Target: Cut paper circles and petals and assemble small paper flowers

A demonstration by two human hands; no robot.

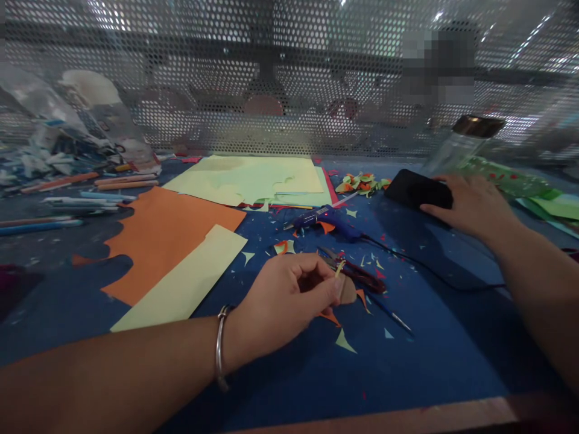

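Observation:
My left hand is closed in a pinch over the middle of the blue table, with a small pale-yellow paper piece between thumb and fingertips. Just beyond those fingertips lie dark-red-handled scissors and a tan rounded piece, partly hidden by the hand. At the right, my right hand grips a black phone at its near end, thumb below and fingers on top. A blue glue gun with a clear stick in its back lies between the two hands.
Orange paper, a pale-yellow strip and stacked yellow sheets lie left and back. Cut leaf-like pieces are heaped near a clear bottle. The glue gun's cord runs right. A perforated metal screen stands behind.

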